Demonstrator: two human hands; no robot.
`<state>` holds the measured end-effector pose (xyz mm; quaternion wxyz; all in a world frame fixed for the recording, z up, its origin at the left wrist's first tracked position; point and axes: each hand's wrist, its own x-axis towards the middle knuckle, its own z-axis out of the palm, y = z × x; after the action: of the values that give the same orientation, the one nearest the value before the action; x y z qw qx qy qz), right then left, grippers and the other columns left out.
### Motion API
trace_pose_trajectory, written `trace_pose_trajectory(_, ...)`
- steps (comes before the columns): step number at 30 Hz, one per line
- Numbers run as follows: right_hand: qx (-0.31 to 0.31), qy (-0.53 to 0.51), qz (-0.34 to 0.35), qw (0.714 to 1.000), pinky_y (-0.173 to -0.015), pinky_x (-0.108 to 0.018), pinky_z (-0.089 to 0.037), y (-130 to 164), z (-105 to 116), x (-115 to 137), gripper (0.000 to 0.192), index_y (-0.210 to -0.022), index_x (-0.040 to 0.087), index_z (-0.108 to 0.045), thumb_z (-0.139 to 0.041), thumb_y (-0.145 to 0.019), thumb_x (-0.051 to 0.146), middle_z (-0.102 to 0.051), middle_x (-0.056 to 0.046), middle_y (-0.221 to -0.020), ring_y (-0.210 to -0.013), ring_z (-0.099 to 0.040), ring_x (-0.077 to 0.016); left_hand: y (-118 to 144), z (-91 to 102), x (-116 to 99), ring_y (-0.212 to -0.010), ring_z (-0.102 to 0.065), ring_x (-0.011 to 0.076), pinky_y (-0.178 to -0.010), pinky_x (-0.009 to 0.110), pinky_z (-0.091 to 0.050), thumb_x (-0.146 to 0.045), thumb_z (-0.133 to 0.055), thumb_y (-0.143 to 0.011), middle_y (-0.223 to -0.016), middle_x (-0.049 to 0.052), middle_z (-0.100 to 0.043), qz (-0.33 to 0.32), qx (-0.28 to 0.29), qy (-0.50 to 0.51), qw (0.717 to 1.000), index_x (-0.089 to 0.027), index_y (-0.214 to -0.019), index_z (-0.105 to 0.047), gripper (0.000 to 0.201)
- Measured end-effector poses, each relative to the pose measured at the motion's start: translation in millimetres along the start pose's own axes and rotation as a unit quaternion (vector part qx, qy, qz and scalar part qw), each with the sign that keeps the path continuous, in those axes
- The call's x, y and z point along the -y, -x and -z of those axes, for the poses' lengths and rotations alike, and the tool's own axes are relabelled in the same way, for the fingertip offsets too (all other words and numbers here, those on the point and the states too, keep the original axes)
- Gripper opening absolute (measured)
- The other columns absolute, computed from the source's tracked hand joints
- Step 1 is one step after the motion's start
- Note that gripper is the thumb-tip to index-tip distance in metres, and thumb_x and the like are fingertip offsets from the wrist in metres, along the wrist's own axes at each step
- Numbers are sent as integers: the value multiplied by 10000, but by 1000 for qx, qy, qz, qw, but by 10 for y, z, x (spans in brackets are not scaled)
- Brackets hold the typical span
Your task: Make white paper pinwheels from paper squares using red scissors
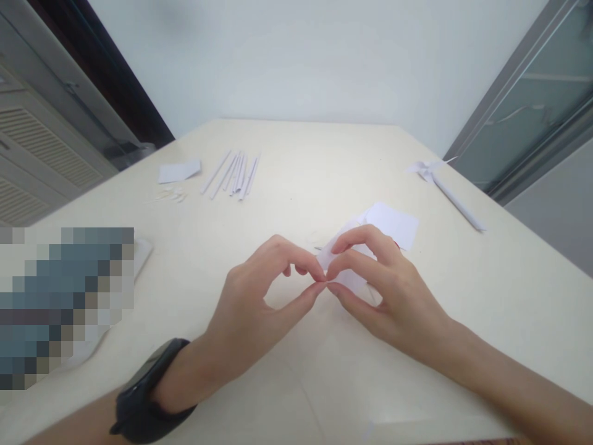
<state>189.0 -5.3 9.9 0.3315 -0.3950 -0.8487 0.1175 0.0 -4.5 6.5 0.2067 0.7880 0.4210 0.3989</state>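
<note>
My left hand (259,296) and my right hand (384,290) meet over the middle of the cream table (296,161). Both pinch a small folded piece of white paper (345,272) between thumb and fingertips, just above the tabletop. The fingers hide most of that paper. A black watch (148,389) sits on my left wrist. A flat white paper square (391,224) lies on the table right behind my right hand.
Several rolled white paper sticks (234,174) lie at the back left, beside another white paper square (180,171) and tiny paper scraps (170,195). A finished paper pinwheel on a stick (440,185) lies at the right edge. A blurred patch covers something at the left.
</note>
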Motion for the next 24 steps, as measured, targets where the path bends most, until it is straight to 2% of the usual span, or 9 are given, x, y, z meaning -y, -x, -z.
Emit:
trace_pose_trajectory(4, 35, -85, -38, 995, -708, -303, -419, -26, 60, -20, 95, -841, 221, -634, -562, -830, 160, -538, -37, -938, -851, -518, -159, -35, 42, 4, -840, -559, 185, -754, 301, -443, -137, -622, -766, -850, 7, -642, -12, 31, 35, 999, -249, -856, -631, 144)
trace_pose_trajectory(8, 112, -205, -100, 967, -697, -273, -429, -66, 151, -58, 69, -785, 215, -660, -606, -817, 186, -551, -4, -822, -775, -522, -127, -86, 96, 33, -859, -563, 189, -807, 316, -443, -165, -623, -791, -851, 19, -667, -7, 97, 127, 987, -254, -872, -676, 131)
trace_pose_trajectory(11, 166, -287, -126, 935, -671, -261, -424, -87, 179, -97, 51, -789, 208, -675, -633, -803, 234, -533, 12, -754, -720, -505, -112, -103, 107, 48, -856, -564, 184, -827, 321, -438, -171, -626, -796, -833, 26, -667, -6, 134, 167, 977, -254, -853, -699, 124)
trace_pose_trajectory(15, 229, -365, -153, 889, -693, -272, -428, -86, 153, -126, 84, -775, 192, -669, -642, -793, 269, -581, 3, -783, -750, -519, -122, -101, 96, 35, -843, -566, 193, -817, 330, -446, -189, -660, -769, -809, 36, -652, -2, 157, 191, 969, -255, -794, -704, 84)
trace_pose_trajectory(21, 308, -480, -212, 793, -777, -275, -453, -66, 100, -148, 92, -757, 187, -659, -650, -782, 275, -610, 12, -807, -790, -558, -120, -132, 109, -14, -830, -565, 188, -789, 311, -464, -207, -691, -739, -808, 44, -622, 13, 205, 215, 955, -243, -721, -704, 42)
trace_pose_trajectory(24, 333, -511, -227, 759, -784, -266, -456, -54, 80, -142, 52, -778, 187, -669, -645, -784, 233, -616, 22, -788, -772, -573, -107, -136, 113, -30, -834, -562, 188, -792, 307, -462, -210, -690, -739, -794, 40, -622, 5, 215, 231, 949, -241, -708, -698, 44)
